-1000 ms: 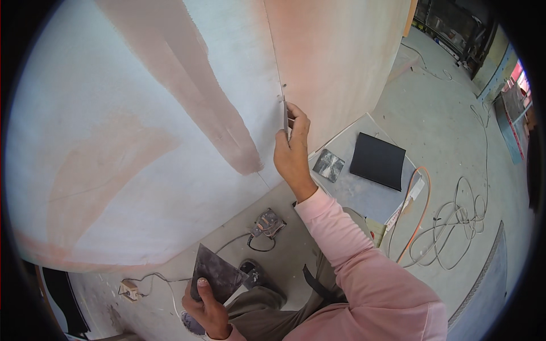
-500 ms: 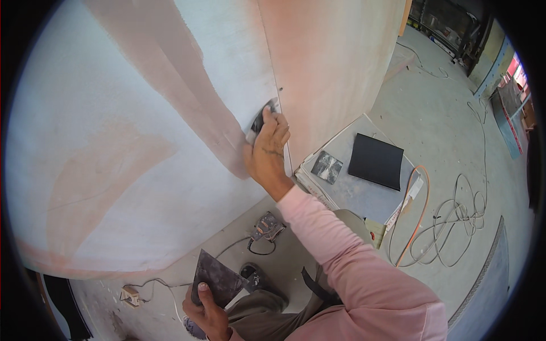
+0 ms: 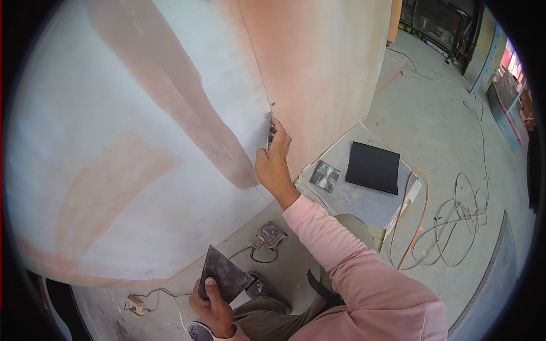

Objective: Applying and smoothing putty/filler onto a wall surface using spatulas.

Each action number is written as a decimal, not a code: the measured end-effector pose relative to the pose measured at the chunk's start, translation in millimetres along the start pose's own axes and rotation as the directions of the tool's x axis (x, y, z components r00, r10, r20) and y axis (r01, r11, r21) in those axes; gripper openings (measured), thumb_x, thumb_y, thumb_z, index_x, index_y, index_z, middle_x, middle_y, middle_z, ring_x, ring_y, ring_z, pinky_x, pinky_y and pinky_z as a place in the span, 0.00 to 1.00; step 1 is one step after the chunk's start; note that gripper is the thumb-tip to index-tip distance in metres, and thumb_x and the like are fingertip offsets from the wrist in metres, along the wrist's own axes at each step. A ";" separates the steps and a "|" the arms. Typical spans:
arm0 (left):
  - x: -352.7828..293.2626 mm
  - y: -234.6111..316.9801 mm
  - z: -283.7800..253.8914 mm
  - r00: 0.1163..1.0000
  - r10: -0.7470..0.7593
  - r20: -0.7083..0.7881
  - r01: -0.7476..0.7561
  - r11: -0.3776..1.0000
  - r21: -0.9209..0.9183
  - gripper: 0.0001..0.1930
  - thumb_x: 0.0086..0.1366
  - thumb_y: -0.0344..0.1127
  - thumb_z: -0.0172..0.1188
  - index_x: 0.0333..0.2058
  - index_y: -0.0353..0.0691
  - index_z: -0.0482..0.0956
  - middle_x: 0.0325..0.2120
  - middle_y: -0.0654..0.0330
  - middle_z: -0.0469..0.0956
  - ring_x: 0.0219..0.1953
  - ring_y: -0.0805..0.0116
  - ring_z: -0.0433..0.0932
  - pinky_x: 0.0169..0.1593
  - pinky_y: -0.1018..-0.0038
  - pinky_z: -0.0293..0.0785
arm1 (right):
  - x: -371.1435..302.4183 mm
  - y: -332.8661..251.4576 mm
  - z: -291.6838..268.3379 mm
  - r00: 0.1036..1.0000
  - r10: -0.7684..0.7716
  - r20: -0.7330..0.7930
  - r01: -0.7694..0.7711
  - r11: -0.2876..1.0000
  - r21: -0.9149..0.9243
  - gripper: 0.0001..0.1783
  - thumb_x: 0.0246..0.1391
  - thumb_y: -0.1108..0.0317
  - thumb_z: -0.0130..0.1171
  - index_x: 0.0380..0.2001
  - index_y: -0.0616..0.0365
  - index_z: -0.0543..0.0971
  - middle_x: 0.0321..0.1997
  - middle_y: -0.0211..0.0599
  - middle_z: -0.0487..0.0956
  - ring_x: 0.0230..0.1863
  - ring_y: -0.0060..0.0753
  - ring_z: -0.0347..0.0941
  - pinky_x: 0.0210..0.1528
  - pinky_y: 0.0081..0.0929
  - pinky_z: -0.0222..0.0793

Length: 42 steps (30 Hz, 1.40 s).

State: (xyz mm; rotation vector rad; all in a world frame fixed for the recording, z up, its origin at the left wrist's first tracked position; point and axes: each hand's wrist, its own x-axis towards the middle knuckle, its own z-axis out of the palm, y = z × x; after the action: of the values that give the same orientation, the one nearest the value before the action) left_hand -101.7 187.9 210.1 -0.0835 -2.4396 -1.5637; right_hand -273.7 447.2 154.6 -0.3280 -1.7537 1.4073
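My right hand (image 3: pixel 275 166) is raised to the pale panel (image 3: pixel 222 74), fingers closed round a thin grey spreader blade (image 3: pixel 268 126). The blade is seen nearly edge-on, at the vertical seam beside a reddish-tinted surface (image 3: pixel 307 62); my fingers hide part of it. A wide brownish filler stripe (image 3: pixel 176 94) runs down the panel, ending just left of my right wrist. Low in front of me, my left hand (image 3: pixel 215 307) grips a dark, dusty square plate (image 3: pixel 226 274), thumb on its face, away from the panel.
At right, a low pale slab (image 3: pixel 355 200) carries a black sheet (image 3: pixel 372 167) and a small smeared square (image 3: pixel 325 175). A corded sander (image 3: pixel 268 236) lies on the floor by my foot. Looped cable (image 3: pixel 455 221) and an orange cord (image 3: pixel 418 213) lie right; a power socket (image 3: pixel 135 306) lies lower left.
My right hand has turned the blade from a slanted, broader view to nearly edge-on at the seam, with the hand slightly lower. My left hand still holds the plate.
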 end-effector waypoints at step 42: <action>-3.7 -35.6 9.6 0.940 -0.286 0.184 0.332 0.650 -0.683 0.22 0.70 0.46 0.58 0.53 0.35 0.72 0.42 0.60 0.77 0.44 0.68 0.77 0.46 0.69 0.76 | -136.4 -16.6 -110.2 0.494 -0.413 0.765 0.329 0.903 0.276 0.31 0.54 0.65 0.56 0.64 0.49 0.71 0.63 0.47 0.66 0.67 0.53 0.59 0.70 0.50 0.53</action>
State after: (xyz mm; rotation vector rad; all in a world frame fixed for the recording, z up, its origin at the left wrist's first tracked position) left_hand -106.0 181.8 173.8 0.1720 -1.7865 -2.6200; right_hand -104.3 426.6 110.7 0.8875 -2.2642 1.3805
